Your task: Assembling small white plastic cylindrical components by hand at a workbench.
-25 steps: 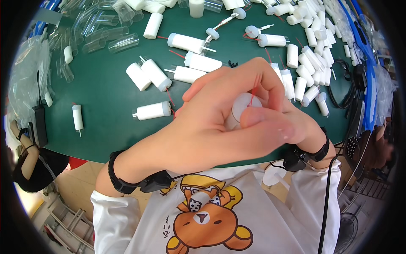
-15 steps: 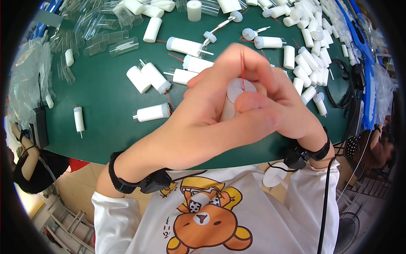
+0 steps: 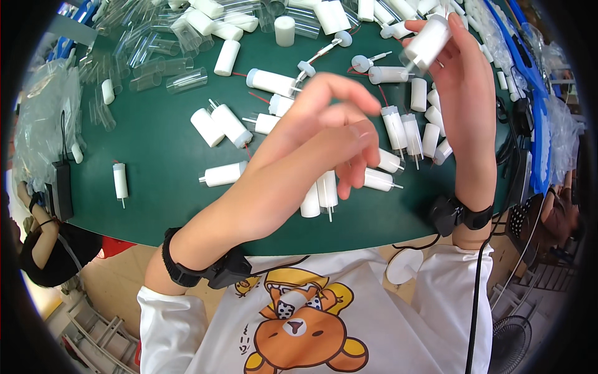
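My right hand [image 3: 461, 68] is raised at the far right of the table, its thumb and fingers closed on a white cylinder in a clear tube [image 3: 428, 42]. My left hand [image 3: 324, 134] hovers over the middle with loosely curled fingers apart and nothing visible in them. Partly hidden beneath it are white cylinders in clear tubes [image 3: 327, 192] with thin rods at their ends. Between the hands, another tubed cylinder [image 3: 393, 128] with a pale end cap and red wire lies beside several similar ones. A capped cylinder [image 3: 224, 174] rests left of my left wrist.
Empty clear tubes [image 3: 187, 80] are heaped at the far left of the green table [image 3: 162, 206]. Loose white cylinders [image 3: 227, 58] lie farther back, more piled at right. Clear plastic bags [image 3: 43, 118] flank the left edge; black cables [image 3: 503, 146] run along the right.
My hands have parted. The right one has moved up and right with the tubed cylinder, while the left has let go and loosened its fingers, uncovering cylinders on the table.
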Available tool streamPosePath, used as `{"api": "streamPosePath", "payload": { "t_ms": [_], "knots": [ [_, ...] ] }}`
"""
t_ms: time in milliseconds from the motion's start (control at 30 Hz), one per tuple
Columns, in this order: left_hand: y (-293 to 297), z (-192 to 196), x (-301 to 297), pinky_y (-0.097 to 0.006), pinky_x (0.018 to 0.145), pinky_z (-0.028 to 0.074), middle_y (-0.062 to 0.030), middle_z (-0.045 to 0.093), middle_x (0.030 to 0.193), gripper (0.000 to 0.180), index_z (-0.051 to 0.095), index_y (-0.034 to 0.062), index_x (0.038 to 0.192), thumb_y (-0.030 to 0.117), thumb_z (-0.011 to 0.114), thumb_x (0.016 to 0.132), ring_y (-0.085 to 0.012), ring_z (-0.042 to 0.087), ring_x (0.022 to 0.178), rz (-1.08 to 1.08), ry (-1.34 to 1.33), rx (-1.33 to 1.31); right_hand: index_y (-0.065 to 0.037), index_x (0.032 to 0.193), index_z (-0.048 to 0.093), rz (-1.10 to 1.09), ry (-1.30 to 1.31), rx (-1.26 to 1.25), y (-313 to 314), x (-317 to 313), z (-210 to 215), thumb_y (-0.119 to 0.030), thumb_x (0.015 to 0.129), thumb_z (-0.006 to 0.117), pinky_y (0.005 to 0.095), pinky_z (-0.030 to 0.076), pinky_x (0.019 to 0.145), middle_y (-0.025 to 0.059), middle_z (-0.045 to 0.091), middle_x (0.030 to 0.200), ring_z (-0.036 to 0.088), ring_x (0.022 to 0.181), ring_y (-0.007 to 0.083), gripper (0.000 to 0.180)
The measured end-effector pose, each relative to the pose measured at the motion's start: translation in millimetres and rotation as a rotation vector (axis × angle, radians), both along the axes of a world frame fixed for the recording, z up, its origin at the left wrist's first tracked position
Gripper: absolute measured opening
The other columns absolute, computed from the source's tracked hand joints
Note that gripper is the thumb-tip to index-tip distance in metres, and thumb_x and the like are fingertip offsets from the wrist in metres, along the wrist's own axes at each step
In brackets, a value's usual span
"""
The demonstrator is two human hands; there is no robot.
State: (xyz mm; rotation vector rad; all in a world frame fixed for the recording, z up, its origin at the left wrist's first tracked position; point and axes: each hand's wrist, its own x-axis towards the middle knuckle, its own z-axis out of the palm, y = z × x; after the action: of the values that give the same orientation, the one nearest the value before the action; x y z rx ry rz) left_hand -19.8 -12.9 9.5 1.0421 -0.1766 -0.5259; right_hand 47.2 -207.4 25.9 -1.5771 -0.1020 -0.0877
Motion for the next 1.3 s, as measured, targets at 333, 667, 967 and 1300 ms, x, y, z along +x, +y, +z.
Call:
{"api": "streamPosePath", "payload": {
  "t_ms": [333, 667, 967, 1300],
  "knots": [
    [5, -5, 6, -0.025, 0.05, 0.039, -0.004, 0.048, 0.068, 0.027, 0.049, 0.004, 0.094, 0.028, 0.036, 0.094, -0.0126, 0.046, 0.055, 0.019, 0.17, -0.033, 0.0, 0.082, 0.058, -0.08, -0.007, -0.561, -19, 17, -15, -0.036, 0.083, 0.063, 0.0226, 0.024, 0.049, -0.0048, 0.038, 0.059, 0.03, 0.052, 0.006, 0.036],
    [11, -3, 10, -0.024, 0.044, 0.036, -0.0018, 0.046, 0.061, 0.033, 0.049, 0.005, 0.093, 0.035, 0.033, 0.094, -0.0112, 0.043, 0.05, 0.047, 0.268, -0.076, -0.005, 0.095, 0.058, -0.167, -0.489, -1.266, -12, 5, -19, -0.031, 0.075, 0.069, 0.0368, 0.036, 0.081, 0.0128, 0.051, 0.1, 0.044, 0.095, 0.0288, 0.035],
    [7, -7, 11, -0.024, 0.044, 0.035, -0.0025, 0.047, 0.06, 0.035, 0.05, 0.0057, 0.093, 0.037, 0.034, 0.093, -0.012, 0.045, 0.05, -0.005, 0.299, -0.088, -0.006, 0.121, 0.051, 0.285, -0.498, -1.067, 9, -4, -41, -0.03, 0.085, 0.058, 0.0455, 0.023, 0.103, 0.0145, 0.05, 0.123, 0.04, 0.12, 0.0311, 0.044],
    [6, -4, 10, -0.024, 0.046, 0.034, -0.0033, 0.047, 0.061, 0.036, 0.05, 0.0056, 0.092, 0.038, 0.036, 0.092, -0.0122, 0.044, 0.05, -0.03, 0.288, -0.046, -0.007, 0.122, 0.052, 0.298, -0.443, -1.052, 10, -2, -38, -0.031, 0.087, 0.055, 0.0451, 0.022, 0.105, 0.0128, 0.055, 0.122, 0.041, 0.123, 0.0308, 0.043]
  ]
}}
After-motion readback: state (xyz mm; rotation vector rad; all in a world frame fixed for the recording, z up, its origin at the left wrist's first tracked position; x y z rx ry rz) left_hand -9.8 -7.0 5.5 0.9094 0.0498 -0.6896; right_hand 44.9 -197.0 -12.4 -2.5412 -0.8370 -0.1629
